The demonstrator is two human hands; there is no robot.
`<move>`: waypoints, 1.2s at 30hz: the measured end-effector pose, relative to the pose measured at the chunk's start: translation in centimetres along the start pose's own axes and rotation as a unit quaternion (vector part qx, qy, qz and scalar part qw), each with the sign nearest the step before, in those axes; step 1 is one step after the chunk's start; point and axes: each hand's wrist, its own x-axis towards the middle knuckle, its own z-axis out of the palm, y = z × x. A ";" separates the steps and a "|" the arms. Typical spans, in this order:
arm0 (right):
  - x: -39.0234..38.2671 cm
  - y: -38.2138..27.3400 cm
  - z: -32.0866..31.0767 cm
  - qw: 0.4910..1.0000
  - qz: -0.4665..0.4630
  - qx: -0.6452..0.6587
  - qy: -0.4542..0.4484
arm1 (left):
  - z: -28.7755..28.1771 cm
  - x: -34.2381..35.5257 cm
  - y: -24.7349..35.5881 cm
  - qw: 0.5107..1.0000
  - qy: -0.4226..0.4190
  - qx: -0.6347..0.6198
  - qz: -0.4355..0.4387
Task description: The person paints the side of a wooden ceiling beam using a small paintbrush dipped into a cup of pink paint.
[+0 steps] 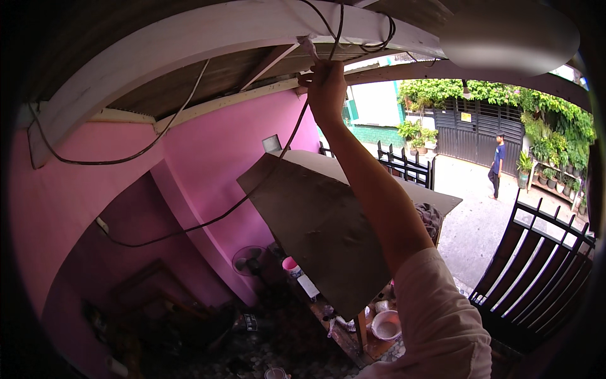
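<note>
Right grip (326, 79) pinched narrow on what I read as a whitish crumpled scrap (307, 47), up at the white beam (240, 25)'s underside; light, even pressure suits, fingers clear of the dark cable (341, 19).

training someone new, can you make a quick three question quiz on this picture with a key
1. True or false: the right hand is raised close to the white beam.
2. Multiple choice: what colour is the wall next to the fan?
A) green
B) pink
C) yellow
3. Fill in the blank: outside, the person in the blue top is in front of a dark ____.

Key:
1. True
2. B
3. gate
</note>
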 end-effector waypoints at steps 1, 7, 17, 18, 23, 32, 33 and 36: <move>0.0 0.3 -0.2 1.000 -0.001 0.001 -0.001 | -0.1 0.2 -0.5 1.000 -0.009 0.007 0.008; 2.8 3.2 -2.0 0.982 0.055 -0.140 0.116 | -0.7 1.9 -4.5 0.995 0.001 -0.054 0.085; -4.4 -2.3 3.5 0.986 -0.095 -0.004 -0.133 | 0.1 0.3 -2.5 0.997 0.019 -0.059 0.034; -4.6 -1.9 3.4 0.981 -0.128 -0.046 -0.139 | 0.1 0.2 -2.5 0.998 0.020 -0.055 0.034; -1.1 0.8 1.3 0.963 -0.205 -0.159 -0.074 | 0.1 0.3 -2.7 0.998 0.018 -0.050 0.039; 2.6 3.5 -3.1 0.953 -0.034 -0.277 0.118 | 0.0 0.4 -3.2 0.998 0.018 -0.041 0.051; 2.7 3.7 -3.1 0.946 -0.033 -0.293 0.132 | 0.2 0.3 -2.9 0.998 0.011 -0.038 0.047; 2.7 3.2 -2.3 0.962 -0.006 -0.255 0.094 | 0.7 0.0 -0.9 0.999 -0.002 -0.022 0.024</move>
